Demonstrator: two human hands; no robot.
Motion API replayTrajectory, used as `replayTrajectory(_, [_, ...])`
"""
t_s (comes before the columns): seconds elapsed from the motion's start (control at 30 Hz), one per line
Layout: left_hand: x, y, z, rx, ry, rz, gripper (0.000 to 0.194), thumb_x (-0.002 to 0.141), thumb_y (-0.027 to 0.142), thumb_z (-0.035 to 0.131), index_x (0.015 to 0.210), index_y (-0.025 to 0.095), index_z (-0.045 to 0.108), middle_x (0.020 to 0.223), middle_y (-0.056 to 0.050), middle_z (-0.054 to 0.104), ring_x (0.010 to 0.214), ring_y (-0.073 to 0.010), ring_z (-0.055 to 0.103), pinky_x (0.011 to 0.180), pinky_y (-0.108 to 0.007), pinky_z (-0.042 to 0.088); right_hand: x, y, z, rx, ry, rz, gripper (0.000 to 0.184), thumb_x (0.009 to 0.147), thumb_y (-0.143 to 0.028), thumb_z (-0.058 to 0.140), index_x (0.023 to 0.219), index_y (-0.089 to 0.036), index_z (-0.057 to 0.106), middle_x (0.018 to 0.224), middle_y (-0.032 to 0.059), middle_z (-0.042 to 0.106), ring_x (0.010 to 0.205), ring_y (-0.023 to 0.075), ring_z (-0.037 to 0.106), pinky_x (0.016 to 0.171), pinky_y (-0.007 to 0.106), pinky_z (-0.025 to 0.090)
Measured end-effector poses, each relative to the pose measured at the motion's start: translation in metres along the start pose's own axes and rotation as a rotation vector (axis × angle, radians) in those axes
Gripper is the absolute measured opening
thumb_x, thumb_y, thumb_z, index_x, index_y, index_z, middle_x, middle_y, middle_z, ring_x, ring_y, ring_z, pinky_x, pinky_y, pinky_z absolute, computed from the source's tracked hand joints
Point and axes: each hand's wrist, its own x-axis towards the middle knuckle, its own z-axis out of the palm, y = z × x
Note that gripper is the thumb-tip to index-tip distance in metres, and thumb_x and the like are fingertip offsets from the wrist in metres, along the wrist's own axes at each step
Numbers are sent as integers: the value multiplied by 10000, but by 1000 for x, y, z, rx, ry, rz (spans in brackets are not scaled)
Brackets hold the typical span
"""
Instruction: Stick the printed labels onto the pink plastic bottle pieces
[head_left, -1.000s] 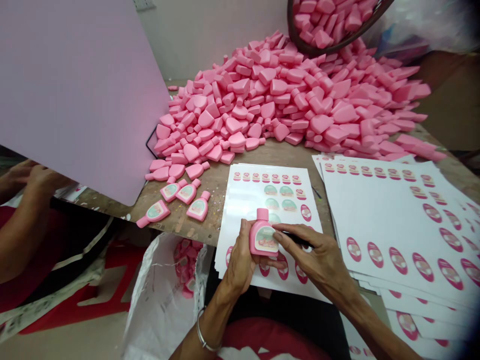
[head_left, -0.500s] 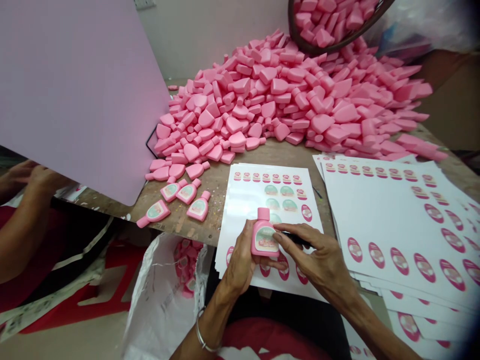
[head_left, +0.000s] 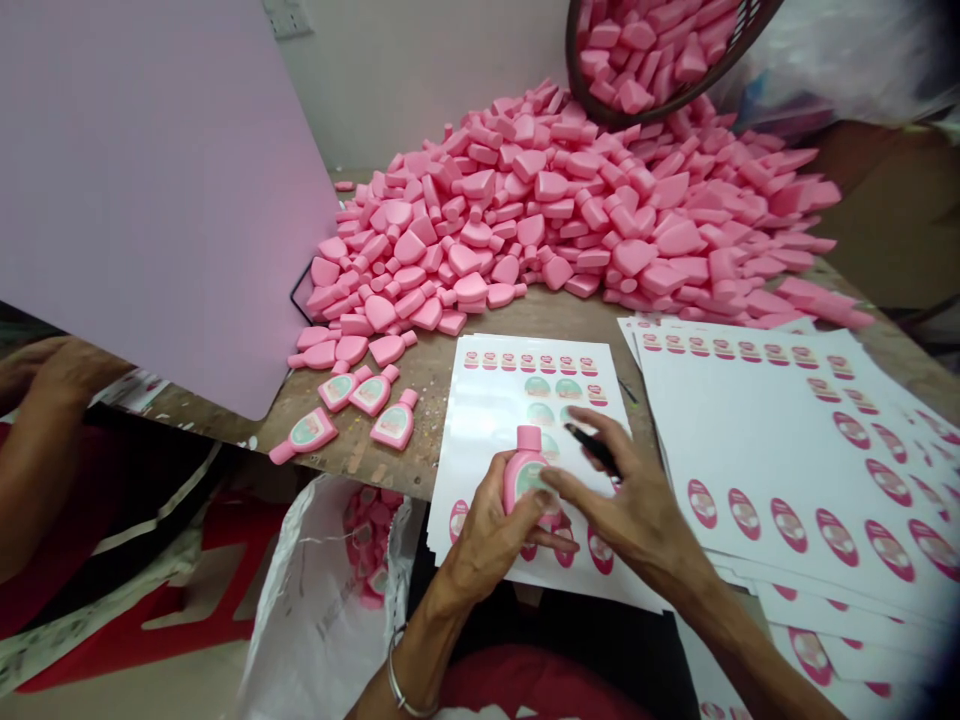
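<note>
We find the left hand (head_left: 484, 535) clenched around a flat, matte pink, bottle-shaped moulded piece (head_left: 529, 475), which it holds just above a white sticker sheet (head_left: 491, 400), its neck pointing away from us. A label covers the face of this piece, though the hands hide most of it. The fingers (head_left: 559, 482) of the right hand (head_left: 645, 515) rest against that face while grasping a slim black implement (head_left: 592, 448), whose exact type we cannot determine. Four matching pink pieces with green-and-cream oval labels (head_left: 307, 435) lie on the scarred wooden worktop (head_left: 360, 462) beside the sheet. Behind them, a large heap of unlabelled pink pieces (head_left: 540, 215) spreads across the worktop, with more piled in a dark woven basket (head_left: 637, 70) at its far edge. Pieces with no visible label outnumber the labelled ones by far. A white woven sack (head_left: 315, 610) beside our knees contains further pink pieces (head_left: 367, 535), and some of these show labels. To the right, a stack of glossy white sheets (head_left: 757, 450) carries rows of small labels and pink ovals around bare centres. At far left, a co-worker's hands (head_left: 56, 372) are partly hidden behind a flat lilac board (head_left: 154, 200).
</note>
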Motion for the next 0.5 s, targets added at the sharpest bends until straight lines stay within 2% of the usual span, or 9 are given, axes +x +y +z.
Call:
replayTrajectory(0.1, [-2,0,-1,33,-2,-10,389,799,327,625,1117,176,460,911,-47,604,677,-145,648,538,-224,536,8,1,6,307,-212,211,622,693,-538,669,1193,-194,535,1132,106,623,955,242,638,734,339,531])
replayTrajectory(0.17, [-2,-2,-2,-30,-8,14,388,811,334,612,1132,171,464,982,-78,608,768,-176,654,590,-261,553,8,5,9,375,-240,285,633,676,-564,673,1158,-174,548,1104,111,631,958,241,637,747,339,539])
replayTrajectory(0.27, [-1,-5,-3,-77,40,24,378,831,392,582,1120,163,503,953,-83,629,803,-189,646,660,-298,551,-1,12,12,431,-213,325,754,589,-547,752,1211,-205,495,1216,118,578,1059,251,607,822,342,535])
replayTrajectory(0.33, [0,-4,-3,-27,110,24,389,823,445,579,1093,168,543,893,-68,647,741,-171,643,672,-286,532,-8,17,10,468,-262,336,779,570,-527,774,1223,-226,474,1298,125,523,1127,258,575,868,349,523])
replayTrajectory(0.4, [2,-1,-9,87,215,51,358,832,480,551,1032,184,575,851,-49,655,680,-152,630,662,-267,507,-7,24,5,439,-334,326,727,584,-505,772,1194,-222,496,1283,127,535,1123,261,579,878,369,519])
replayTrajectory(0.5, [6,4,-33,446,486,203,294,860,471,510,918,197,602,780,-23,638,685,-163,601,679,-275,467,21,35,-8,237,-344,219,570,672,-509,704,1127,-198,558,1033,90,657,911,236,655,780,383,538])
